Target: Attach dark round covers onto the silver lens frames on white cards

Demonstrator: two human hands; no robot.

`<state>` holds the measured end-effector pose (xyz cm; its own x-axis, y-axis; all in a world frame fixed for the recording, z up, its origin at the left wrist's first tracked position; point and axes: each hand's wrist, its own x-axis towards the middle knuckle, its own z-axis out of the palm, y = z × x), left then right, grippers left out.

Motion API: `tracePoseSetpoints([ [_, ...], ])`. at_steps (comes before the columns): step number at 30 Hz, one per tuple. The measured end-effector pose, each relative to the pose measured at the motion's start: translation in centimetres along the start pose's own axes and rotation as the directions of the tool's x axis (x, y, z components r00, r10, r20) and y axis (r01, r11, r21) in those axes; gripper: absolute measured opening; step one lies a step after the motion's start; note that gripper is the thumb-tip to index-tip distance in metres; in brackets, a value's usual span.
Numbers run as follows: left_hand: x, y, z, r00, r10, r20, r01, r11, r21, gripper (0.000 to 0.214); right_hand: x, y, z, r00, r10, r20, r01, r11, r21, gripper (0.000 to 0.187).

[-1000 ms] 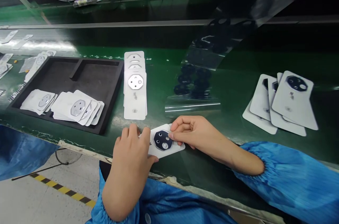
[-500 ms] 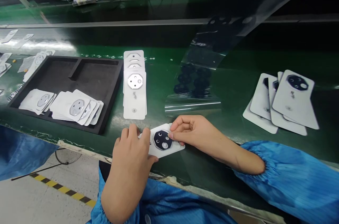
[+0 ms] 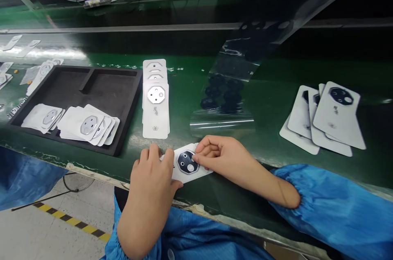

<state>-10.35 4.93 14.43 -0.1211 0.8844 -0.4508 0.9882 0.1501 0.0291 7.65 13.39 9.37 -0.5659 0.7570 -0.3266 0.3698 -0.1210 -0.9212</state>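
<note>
A white card (image 3: 184, 176) carrying a dark octagonal lens piece (image 3: 186, 162) lies at the near edge of the green belt. My left hand (image 3: 152, 178) rests on the card's left part, fingers curled down and pressing it flat. My right hand (image 3: 221, 157) comes from the right, its fingertips pinched at the right edge of the lens piece. What the pinch holds beyond that edge is too small to see.
A black foam tray (image 3: 101, 88) at the left holds fanned white cards with silver pieces. A row of similar cards (image 3: 155, 116) lies beside it. Clear film with dark discs (image 3: 227, 96) lies mid-belt. Finished cards with dark pieces (image 3: 328, 123) are stacked at right.
My right hand's fingers have shifted slightly left over the lens piece's edge. The left hand and card have stayed in place.
</note>
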Motion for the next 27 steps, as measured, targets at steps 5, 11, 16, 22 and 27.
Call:
tracePoseSetpoints([
  [5, -0.2, 0.2, -0.2, 0.999, 0.009, -0.031, -0.009, 1.000, -0.006, 0.044, -1.1, 0.0, 0.6, 0.848, -0.518, 0.112, 0.370, 0.428, -0.824, 0.025],
  [11, -0.2, 0.1, -0.1, 0.998, 0.010, -0.060, -0.011, 1.000, -0.028, 0.044, -0.4, 0.2, 0.3, 0.859, -0.502, 0.102, 0.321, 0.372, -0.871, 0.025],
  [16, 0.1, -0.3, 0.2, 0.997, 0.006, -0.071, -0.011, 0.997, -0.074, 0.050, 0.1, 0.4, 0.2, 0.897, -0.434, 0.087, 0.362, 0.606, -0.709, 0.022],
  [22, -0.2, -0.6, 0.4, 0.989, 0.047, -0.137, -0.066, 0.988, -0.138, 0.056, -0.9, 0.2, 0.4, 0.945, -0.322, 0.060, 0.320, 0.868, -0.379, 0.022],
  [27, -1.5, -1.7, 0.1, 0.921, 0.137, -0.364, -0.255, 0.920, -0.299, 0.071, -1.5, -3.2, -2.6, 0.924, -0.338, -0.177, 0.306, 0.933, -0.188, 0.027],
])
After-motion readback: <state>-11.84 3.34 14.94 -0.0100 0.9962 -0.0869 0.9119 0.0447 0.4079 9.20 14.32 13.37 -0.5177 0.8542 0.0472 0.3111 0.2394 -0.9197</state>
